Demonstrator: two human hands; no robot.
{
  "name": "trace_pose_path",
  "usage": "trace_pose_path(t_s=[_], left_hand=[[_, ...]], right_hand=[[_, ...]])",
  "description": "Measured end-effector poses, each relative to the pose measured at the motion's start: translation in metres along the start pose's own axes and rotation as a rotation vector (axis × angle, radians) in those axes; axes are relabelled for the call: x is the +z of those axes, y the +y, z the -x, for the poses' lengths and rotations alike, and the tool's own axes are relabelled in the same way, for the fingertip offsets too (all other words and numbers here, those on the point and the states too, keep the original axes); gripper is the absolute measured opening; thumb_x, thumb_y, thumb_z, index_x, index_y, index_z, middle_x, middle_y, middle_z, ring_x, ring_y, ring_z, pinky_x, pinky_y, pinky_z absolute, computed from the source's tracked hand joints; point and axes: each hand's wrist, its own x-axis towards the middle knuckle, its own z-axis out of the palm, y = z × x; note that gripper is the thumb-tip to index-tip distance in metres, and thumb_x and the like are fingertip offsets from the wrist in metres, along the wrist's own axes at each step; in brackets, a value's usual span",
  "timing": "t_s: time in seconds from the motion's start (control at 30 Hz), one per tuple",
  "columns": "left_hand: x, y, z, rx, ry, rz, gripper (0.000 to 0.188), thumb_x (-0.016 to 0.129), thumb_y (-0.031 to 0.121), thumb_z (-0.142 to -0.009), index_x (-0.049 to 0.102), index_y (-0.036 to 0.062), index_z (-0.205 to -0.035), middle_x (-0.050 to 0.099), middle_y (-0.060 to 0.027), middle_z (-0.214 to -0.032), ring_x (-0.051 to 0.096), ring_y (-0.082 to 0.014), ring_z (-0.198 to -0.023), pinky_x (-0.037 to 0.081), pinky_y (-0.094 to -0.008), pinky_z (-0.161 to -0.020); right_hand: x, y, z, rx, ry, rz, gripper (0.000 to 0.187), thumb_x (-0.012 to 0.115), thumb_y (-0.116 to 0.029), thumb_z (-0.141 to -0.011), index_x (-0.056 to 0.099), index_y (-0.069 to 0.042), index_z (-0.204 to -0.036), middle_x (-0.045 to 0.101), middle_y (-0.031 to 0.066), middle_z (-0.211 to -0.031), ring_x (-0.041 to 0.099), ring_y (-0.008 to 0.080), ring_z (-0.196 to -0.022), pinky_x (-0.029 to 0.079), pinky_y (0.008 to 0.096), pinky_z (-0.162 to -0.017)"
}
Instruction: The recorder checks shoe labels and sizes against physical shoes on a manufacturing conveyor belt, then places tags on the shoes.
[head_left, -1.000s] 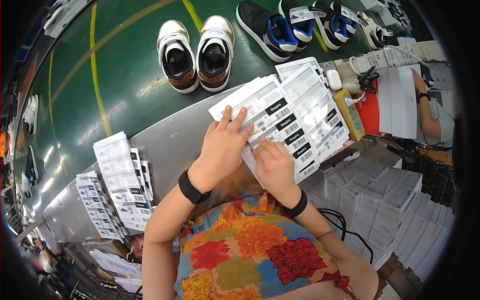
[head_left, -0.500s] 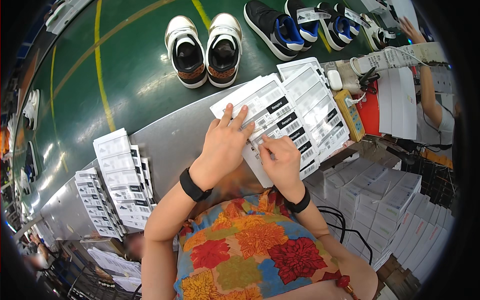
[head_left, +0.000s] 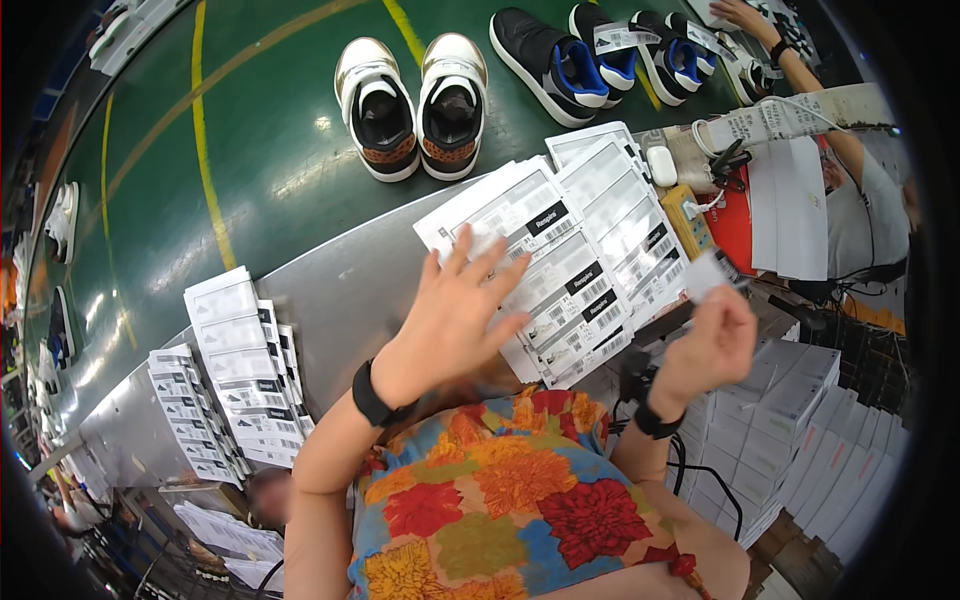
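My left hand is open, its fingers spread over the left edge of a stack of white label sheets. These carry black blocks and barcodes in rows. More label sheets lie fanned beneath and to the right of it. Off the stack's right side, my right hand is raised, its fingertips closed on a small white label, blurred by motion. Both wrists wear black bands.
White shoes with spotted heels stand on the green table; black-and-blue shoes are farther right. More label stacks lie left. A yellow power strip, white boxes and another person's hand are at right.
My right hand has moved from the label sheets to the right, now with a small white label in its fingers. My left hand's fingers have spread. The other person's hand has moved up and left.
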Motion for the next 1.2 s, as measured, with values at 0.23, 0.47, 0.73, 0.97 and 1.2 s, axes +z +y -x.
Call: trace_pose_path(t_s=[0.23,0.47,0.73,0.97,1.2], left_hand=[[-0.038,0.007,0.037,-0.249,0.096,1.044,0.056,0.06,0.033,-0.095,0.051,-0.0102,-0.13,0.067,-0.0188,-0.112,0.06,-0.0163,-0.106,0.043,-0.0305,-0.096],[-0.046,-0.003,0.108,-0.371,0.262,1.42,0.075,0.02,0.05,-0.104,0.066,-0.0096,-0.111,0.066,-0.0196,-0.116,0.061,-0.0279,-0.111,0.039,-0.0381,-0.102],[-0.061,0.019,0.13,-0.566,0.39,1.083,0.061,0.039,0.029,-0.104,0.016,-0.0008,-0.152,0.049,-0.0215,-0.139,0.058,-0.0261,-0.116,0.035,-0.0383,-0.106],[-0.064,0.011,0.177,-0.756,0.652,0.699,0.07,0.062,0.01,-0.089,0.026,-0.0033,-0.148,0.049,-0.0242,-0.138,0.058,-0.0274,-0.114,0.045,-0.0353,-0.096],[-0.055,-0.023,0.239,-0.956,0.77,0.101,0.077,0.07,0.018,-0.084,0.03,-0.0052,-0.145,0.042,-0.0292,-0.141,0.038,-0.0419,-0.133,0.032,-0.0463,-0.108]], right_hand=[[0.057,-0.044,0.046,-0.485,-0.951,-0.052,0.039,0.082,-0.021,-0.071,0.066,0.002,-0.099,0.067,0.0154,-0.108,0.065,0.0326,-0.105,0.052,0.0398,-0.091],[0.07,-0.05,0.009,0.115,-1.021,-0.15,0.036,0.077,-0.012,-0.079,0.06,0.001,-0.109,0.065,0.0114,-0.103,0.063,0.022,-0.096,0.05,0.0328,-0.085],[0.142,-0.006,-0.016,0.351,-0.867,-0.354,0.019,0.07,-0.011,-0.087,0.053,-0.003,-0.091,0.05,-0.0046,-0.075,0.043,0.0031,-0.066,0.036,0.0198,-0.057],[0.239,0.056,-0.047,-0.031,-0.653,0.058,0.049,0.083,-0.032,-0.074,0.052,-0.002,-0.097,0.055,0.0078,-0.08,0.052,0.0193,-0.072,0.044,0.0318,-0.067],[0.219,0.005,-0.017,-0.44,-0.622,0.308,0.064,0.082,-0.03,-0.072,0.048,-0.003,-0.119,0.055,0.014,-0.099,0.051,0.0339,-0.098,0.041,0.0441,-0.085]])
